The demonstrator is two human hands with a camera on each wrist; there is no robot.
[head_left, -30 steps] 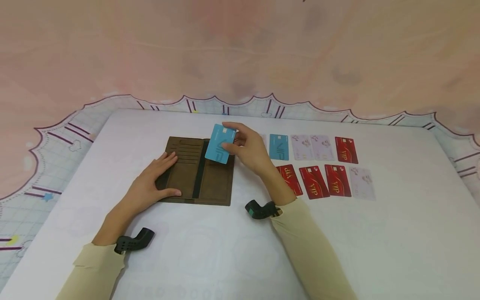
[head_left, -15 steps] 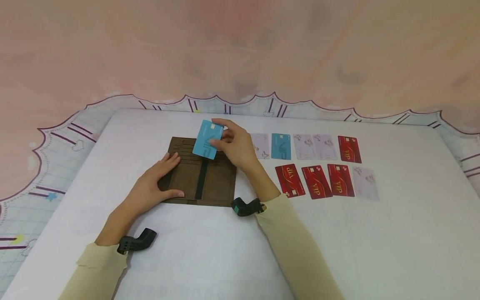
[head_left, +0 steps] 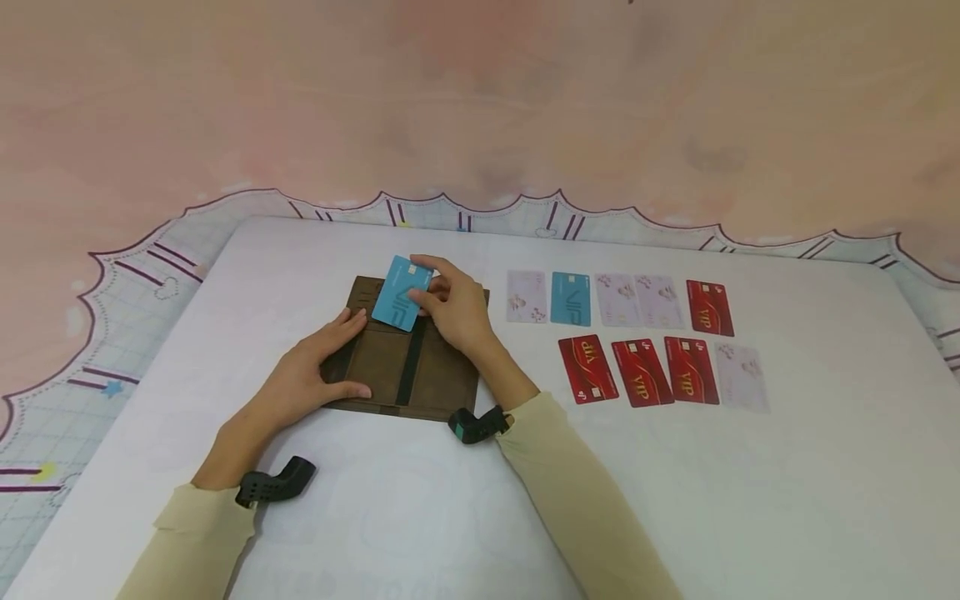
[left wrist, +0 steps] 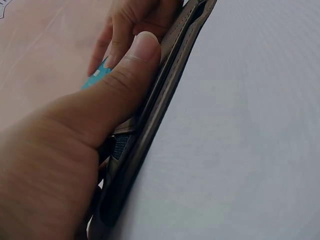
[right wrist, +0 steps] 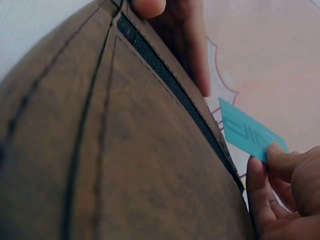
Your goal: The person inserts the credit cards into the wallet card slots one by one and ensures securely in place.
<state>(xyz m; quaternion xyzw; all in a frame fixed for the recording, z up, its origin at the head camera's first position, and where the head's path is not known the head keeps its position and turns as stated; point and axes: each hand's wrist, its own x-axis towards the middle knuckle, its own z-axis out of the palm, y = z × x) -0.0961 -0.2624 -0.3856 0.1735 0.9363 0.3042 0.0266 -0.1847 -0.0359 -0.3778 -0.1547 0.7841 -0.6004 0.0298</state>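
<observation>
A brown wallet (head_left: 375, 363) lies unfolded on the table, its card slots toward the far left and a dark band down its middle. My left hand (head_left: 311, 365) rests on its left side, fingers extended and thumb pressing near the front edge. Between thumb and fingers, my right hand (head_left: 459, 310) pinches a blue VIP card (head_left: 397, 300) by its right side. The card is tilted over the slots and hides some of them. In the right wrist view the blue card (right wrist: 250, 131) shows beyond the wallet (right wrist: 150, 150).
Right of the wallet, cards lie in two rows on the white table (head_left: 375, 517): a blue card (head_left: 571, 299), several pale floral cards (head_left: 527, 297) and several red VIP cards (head_left: 642, 372). A patterned cloth edge (head_left: 480, 212) borders the table at the back.
My right hand has carried the blue card leftward from the wallet's right half to above the left-hand slots, lowering it lately. My left hand stays on the wallet.
</observation>
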